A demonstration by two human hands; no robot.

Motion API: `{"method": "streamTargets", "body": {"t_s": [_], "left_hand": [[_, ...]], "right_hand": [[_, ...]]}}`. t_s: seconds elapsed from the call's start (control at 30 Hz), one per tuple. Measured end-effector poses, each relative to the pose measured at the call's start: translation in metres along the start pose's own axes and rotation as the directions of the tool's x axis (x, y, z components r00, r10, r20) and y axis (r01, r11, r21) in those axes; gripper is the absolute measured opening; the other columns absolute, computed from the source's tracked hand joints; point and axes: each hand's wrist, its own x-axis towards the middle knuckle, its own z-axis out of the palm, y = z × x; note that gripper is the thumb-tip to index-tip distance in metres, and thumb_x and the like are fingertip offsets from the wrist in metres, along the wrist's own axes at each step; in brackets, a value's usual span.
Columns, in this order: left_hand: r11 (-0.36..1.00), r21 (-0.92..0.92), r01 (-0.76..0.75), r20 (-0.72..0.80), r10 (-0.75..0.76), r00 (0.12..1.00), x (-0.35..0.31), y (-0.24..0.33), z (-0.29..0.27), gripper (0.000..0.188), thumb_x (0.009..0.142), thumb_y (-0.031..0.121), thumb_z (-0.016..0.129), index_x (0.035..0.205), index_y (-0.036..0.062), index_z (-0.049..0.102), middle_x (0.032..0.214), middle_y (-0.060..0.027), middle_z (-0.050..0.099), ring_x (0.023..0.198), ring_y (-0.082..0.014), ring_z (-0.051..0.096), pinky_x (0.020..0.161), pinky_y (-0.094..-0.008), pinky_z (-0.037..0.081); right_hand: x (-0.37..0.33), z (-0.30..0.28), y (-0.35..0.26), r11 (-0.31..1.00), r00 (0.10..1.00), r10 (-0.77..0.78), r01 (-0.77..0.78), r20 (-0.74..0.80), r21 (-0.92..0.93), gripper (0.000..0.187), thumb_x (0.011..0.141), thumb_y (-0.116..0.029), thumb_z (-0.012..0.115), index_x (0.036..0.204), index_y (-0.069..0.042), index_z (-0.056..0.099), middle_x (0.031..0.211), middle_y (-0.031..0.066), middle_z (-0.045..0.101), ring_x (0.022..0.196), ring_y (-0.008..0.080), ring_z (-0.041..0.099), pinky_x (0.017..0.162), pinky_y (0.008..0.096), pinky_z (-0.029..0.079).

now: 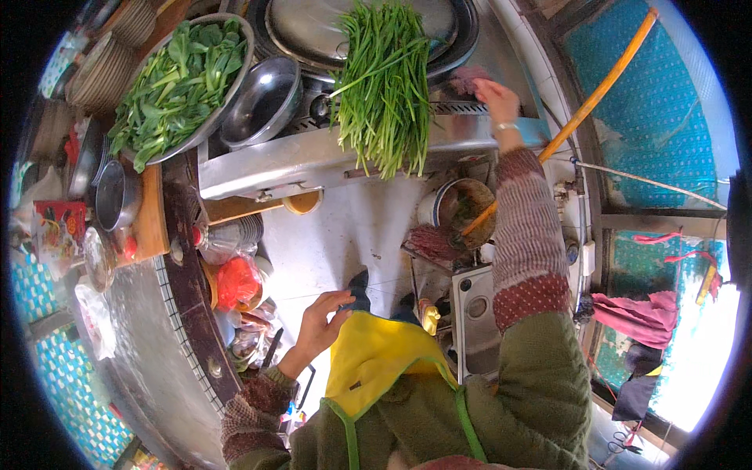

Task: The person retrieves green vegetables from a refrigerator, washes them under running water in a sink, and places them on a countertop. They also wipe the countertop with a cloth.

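My right hand [499, 102] reaches out over the right end of the steel stove [290, 160]. Its fingers are closed on a crumpled purplish-pink cloth [468, 80], which touches the stove's top. Loosely bent, my left hand [315, 327] is in front of my yellow apron [384, 348], with a gap between thumb and fingers and nothing seen in it. A big bunch of green chives [384, 94] lies across the stove, its cut ends hanging past the front edge. Behind the chives sits a large metal lid [305, 31] on a wide pan.
Left of the chives stand an empty steel bowl [262, 102] and a large basin [249, 59] heaped with leafy greens. A yellow pole [599, 90] slants past my right arm. Below the stove is a pot [428, 210]; a steel sink [475, 360] lies right. Bottles and bags crowd the left floor.
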Motion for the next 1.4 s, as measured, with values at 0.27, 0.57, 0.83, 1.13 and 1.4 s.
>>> {"method": "streamTargets", "body": {"t_s": [0.27, 0.57, 0.83, 1.13, 1.4], "left_hand": [[0.805, -0.588, -0.073, 0.143, 0.193, 0.971, 0.061, 0.059, 0.064, 0.069, 0.100, 0.009, 0.060, 0.159, 0.0108, 0.024, 0.151, -0.0136, 0.044, 0.136, -0.0247, 0.046, 0.110, -0.0398, 0.042], [0.670, -0.742, 0.019, 0.134, 0.120, 0.984, -0.025, 0.106, 0.100, 0.039, 0.092, 0.024, 0.075, 0.121, 0.0034, 0.060, 0.104, 0.0028, 0.062, 0.090, -0.0084, 0.056, 0.080, -0.0258, 0.049], [0.581, -0.782, -0.225, -0.334, -0.087, 0.938, -0.179, 0.075, 0.044, 0.021, 0.087, 0.001, 0.069, 0.107, 0.0045, 0.066, 0.102, -0.0026, 0.066, 0.097, -0.0150, 0.062, 0.087, -0.0304, 0.050], [0.351, -0.731, -0.584, -0.676, -0.262, 0.689, -0.333, 0.064, -0.028, 0.016, 0.089, -0.005, 0.066, 0.101, 0.0061, 0.064, 0.099, -0.0032, 0.066, 0.091, -0.0164, 0.066, 0.080, -0.0322, 0.054], [0.759, -0.317, -0.568, -0.930, -0.133, 0.342, -0.414, 0.036, -0.105, 0.054, 0.083, -0.015, 0.063, 0.133, 0.0056, 0.062, 0.128, 0.0004, 0.046, 0.114, -0.0113, 0.054, 0.094, -0.0265, 0.049]], "right_hand": [[-0.245, -0.111, -0.143, 0.947, 0.960, -0.274, 0.259, 0.059, 0.192, 0.010, 0.087, -0.008, 0.075, 0.094, -0.002, 0.072, 0.089, 0.0009, 0.067, 0.082, 0.0086, 0.057, 0.074, 0.0229, 0.045], [-0.400, -0.085, -0.145, 0.873, 0.757, -0.145, -0.205, 0.637, 0.442, 0.025, 0.079, 0.008, 0.067, 0.085, -0.010, 0.052, 0.092, -0.0011, 0.049, 0.085, 0.0098, 0.050, 0.077, 0.0244, 0.045], [-0.469, -0.024, -0.192, 0.970, 0.237, -0.228, -0.021, 0.944, 0.240, 0.025, 0.080, 0.008, 0.067, 0.099, -0.004, 0.057, 0.099, 0.0012, 0.053, 0.092, 0.0102, 0.053, 0.085, 0.0249, 0.044], [-0.565, 0.099, -0.224, 0.935, -0.346, 0.089, 0.352, 0.934, 0.042, 0.037, 0.079, -0.010, 0.082, 0.110, 0.002, 0.068, 0.106, 0.0112, 0.065, 0.094, 0.0126, 0.066, 0.077, 0.0308, 0.054], [-0.651, 0.223, -0.284, 0.873, 0.022, -0.356, 0.363, 0.934, 0.325, 0.008, 0.092, -0.005, 0.067, 0.095, -0.001, 0.062, 0.080, 0.0013, 0.060, 0.065, 0.0090, 0.057, 0.060, 0.0242, 0.048]]}}
